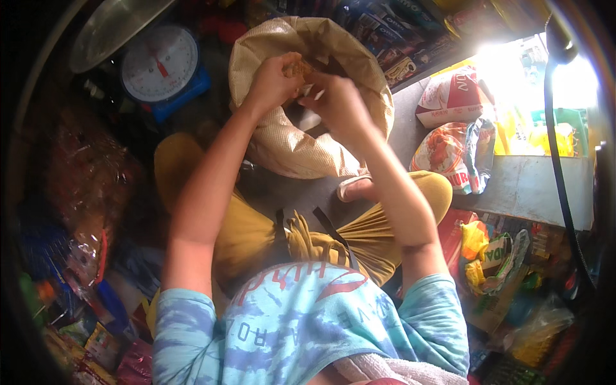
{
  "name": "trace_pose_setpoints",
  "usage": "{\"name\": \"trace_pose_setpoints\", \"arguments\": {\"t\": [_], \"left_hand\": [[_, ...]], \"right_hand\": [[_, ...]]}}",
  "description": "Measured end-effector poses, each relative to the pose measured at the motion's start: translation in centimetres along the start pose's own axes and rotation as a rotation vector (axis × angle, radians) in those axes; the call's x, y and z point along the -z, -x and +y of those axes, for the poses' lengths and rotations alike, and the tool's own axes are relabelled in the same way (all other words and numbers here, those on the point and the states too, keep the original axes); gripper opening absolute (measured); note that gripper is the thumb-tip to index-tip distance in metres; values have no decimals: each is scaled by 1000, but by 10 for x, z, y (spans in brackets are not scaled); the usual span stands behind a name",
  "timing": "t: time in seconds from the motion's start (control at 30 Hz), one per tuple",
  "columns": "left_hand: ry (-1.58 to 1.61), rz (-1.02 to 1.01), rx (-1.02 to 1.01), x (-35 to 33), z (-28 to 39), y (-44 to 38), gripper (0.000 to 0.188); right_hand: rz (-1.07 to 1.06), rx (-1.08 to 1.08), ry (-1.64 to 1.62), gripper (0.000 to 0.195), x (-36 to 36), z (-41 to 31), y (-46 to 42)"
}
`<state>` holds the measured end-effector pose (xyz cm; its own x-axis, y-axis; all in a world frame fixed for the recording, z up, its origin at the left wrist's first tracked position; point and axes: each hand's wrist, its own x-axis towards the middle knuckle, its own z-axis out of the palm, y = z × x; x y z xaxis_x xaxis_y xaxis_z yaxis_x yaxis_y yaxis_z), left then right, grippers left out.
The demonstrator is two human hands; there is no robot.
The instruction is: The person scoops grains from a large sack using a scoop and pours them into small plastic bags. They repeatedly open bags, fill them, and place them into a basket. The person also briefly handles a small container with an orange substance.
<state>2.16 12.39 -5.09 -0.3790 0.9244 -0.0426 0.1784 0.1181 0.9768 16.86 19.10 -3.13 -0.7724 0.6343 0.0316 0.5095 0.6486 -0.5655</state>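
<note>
My left hand (276,82) grips a small orange-brown lump (297,68) with a rough surface, too blurred to name more exactly. Close beside it, my right hand (340,106) has its fingers bent towards the lump; motion blur hides whether they hold anything. Both hands are over the mouth of a tan woven sack (284,161), whose rim is rolled down. Inside the sack a whitish thing (309,120) shows below my hands, and the rest is in shadow. The sack stands on the grey floor (293,197) between my bent knees.
A blue dial scale (161,67) with a metal pan (118,29) stands at the upper left. Packaged biscuits (380,33) line a shelf at the top. Printed bags (440,154) sit right of the sack. A dark cord (553,144) hangs at the right. Plastic-wrapped goods (86,192) crowd the left.
</note>
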Motion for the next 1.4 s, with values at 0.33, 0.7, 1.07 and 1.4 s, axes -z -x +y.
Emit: {"name": "trace_pose_setpoints", "arguments": {"t": [0.33, 0.7, 1.07, 1.4], "left_hand": [[-3, 106, -353, 14, -13, -30, 46], [-879, -188, -285, -22, -35, 21, 40], [-397, 28, -552, -4, -23, 8, 33], [-550, -44, -547, -22, -15, 20, 33]], "right_hand": [[215, 136, 113, 14, 34, 9, 1], [7, 707, 136, 15, 161, -115, -102], [180, 1035, -128, 13, 10, -227, -213], [-78, 723, 155, 23, 25, -219, -172]]}}
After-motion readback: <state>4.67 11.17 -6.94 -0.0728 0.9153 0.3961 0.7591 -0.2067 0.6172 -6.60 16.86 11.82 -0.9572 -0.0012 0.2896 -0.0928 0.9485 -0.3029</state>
